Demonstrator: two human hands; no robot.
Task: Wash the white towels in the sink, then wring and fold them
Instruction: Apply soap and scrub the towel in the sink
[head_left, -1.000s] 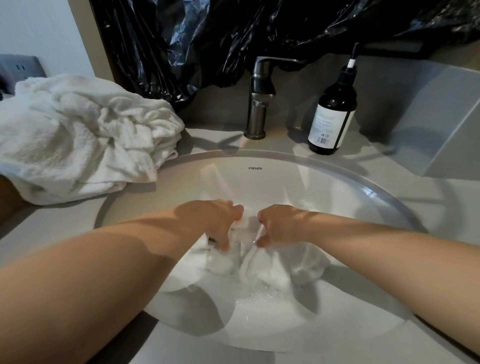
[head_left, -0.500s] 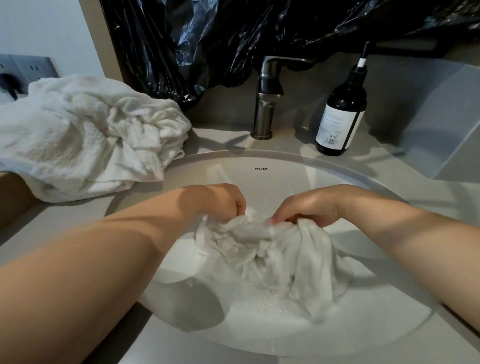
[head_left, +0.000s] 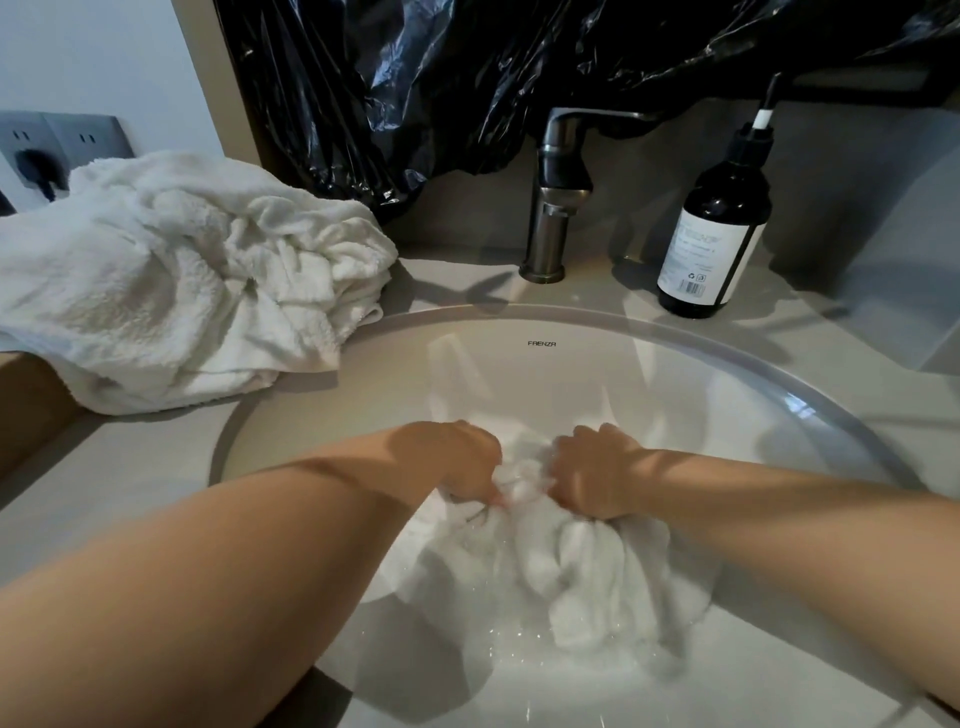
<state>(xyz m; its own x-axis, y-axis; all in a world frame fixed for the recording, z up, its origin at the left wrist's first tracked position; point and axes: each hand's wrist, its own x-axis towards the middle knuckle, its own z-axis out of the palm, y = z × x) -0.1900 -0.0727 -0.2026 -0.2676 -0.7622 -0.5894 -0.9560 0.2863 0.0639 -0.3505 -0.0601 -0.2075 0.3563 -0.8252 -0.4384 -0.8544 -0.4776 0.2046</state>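
Observation:
A wet white towel (head_left: 582, 566) lies bunched in the water of the white oval sink (head_left: 540, 364). My left hand (head_left: 457, 462) and my right hand (head_left: 597, 470) sit close together in the middle of the basin, both with fingers curled into the towel's upper folds. The fingertips are partly hidden in the cloth and water. The rest of the towel trails toward me below my right hand.
A heap of dry white towels (head_left: 176, 280) sits on the counter left of the sink. Behind the basin stand a metal faucet (head_left: 558, 192) and a dark pump bottle (head_left: 711, 228). Black plastic sheeting (head_left: 467, 67) hangs over the back. Wall sockets (head_left: 47, 145) are at far left.
The towel, lifted and spread between my hands half a second ago, is pushed back down into the water. My hands have come closer together and lower in the basin.

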